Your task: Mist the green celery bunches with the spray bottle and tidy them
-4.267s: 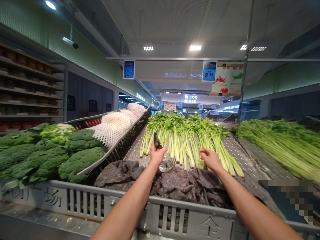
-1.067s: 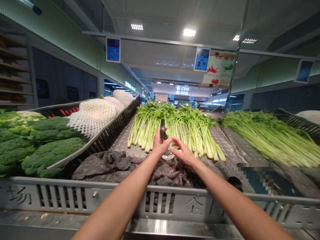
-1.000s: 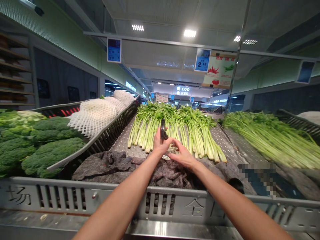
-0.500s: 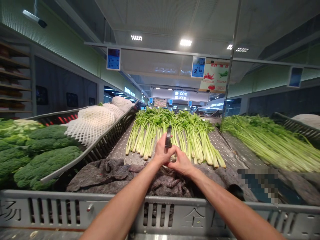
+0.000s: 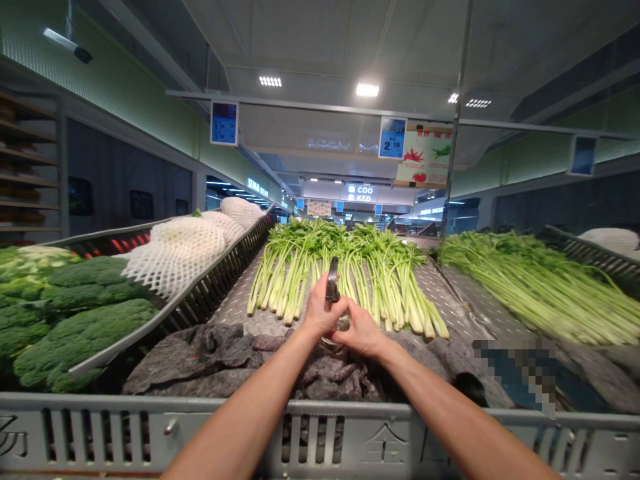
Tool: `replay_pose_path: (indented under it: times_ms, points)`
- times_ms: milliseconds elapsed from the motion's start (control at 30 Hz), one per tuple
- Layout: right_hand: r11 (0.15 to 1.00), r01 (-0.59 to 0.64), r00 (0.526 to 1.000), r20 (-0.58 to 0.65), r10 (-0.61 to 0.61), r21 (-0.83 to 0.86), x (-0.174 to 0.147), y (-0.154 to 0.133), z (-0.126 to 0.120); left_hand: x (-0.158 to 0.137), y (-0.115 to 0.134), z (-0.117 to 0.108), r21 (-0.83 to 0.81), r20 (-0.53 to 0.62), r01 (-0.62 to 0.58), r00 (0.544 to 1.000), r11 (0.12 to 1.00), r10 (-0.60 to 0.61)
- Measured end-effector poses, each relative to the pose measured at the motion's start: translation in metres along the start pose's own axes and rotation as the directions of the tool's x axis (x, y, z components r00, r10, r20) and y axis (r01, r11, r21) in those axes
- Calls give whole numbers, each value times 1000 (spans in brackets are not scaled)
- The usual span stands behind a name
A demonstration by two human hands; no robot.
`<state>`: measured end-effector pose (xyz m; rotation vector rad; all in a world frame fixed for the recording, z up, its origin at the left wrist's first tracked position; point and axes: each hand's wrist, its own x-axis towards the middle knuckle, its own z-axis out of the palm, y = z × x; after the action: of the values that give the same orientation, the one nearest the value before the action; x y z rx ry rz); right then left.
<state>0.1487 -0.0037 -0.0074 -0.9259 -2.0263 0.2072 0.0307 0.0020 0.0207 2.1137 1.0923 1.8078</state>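
My left hand (image 5: pixel 321 308) is closed around a black-topped object (image 5: pixel 332 283) whose dark, narrow upper part stands up above the fingers. My right hand (image 5: pixel 365 331) presses against the left and is also closed on it. A small clear or pale part of the object shows between the hands; the rest is hidden, so its kind is unclear. Beyond the hands, celery (image 5: pixel 287 280) lies in a wide row, stalk ends toward me and leaves at the back. Below them is a crumpled grey-brown cloth (image 5: pixel 210 357).
A grey crate edge (image 5: pixel 373 437) runs across the front. At left are broccoli heads (image 5: pixel 90 340), a slanted black divider (image 5: pixel 185 300) and net-wrapped produce (image 5: pixel 180 247). A mirror at right reflects celery (image 5: pixel 530 280). Price signs (image 5: pixel 393 138) hang above.
The view has shifted slightly, so the hands and celery sit a little lower and further left in the picture. Both hands keep the same grip on the black-topped object.
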Motion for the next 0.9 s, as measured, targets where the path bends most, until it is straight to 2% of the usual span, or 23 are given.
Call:
replay_pose_path:
  times_ms: [367, 667, 900]
  points:
    - [998, 56, 998, -22, -57, -40, -3, -4, -4, -2, 6, -1, -40, 4, 19, 1000, 999, -19]
    - [994, 30, 1000, -4, -31, -103, -4, -5, -7, -4, 9, -1, -76, 31, 36, 999, 996, -34]
    - [991, 46, 998, -31, -50, -124, -6, -3, -9, -3, 13, -1, -67, 55, -44, 997, 997, 48]
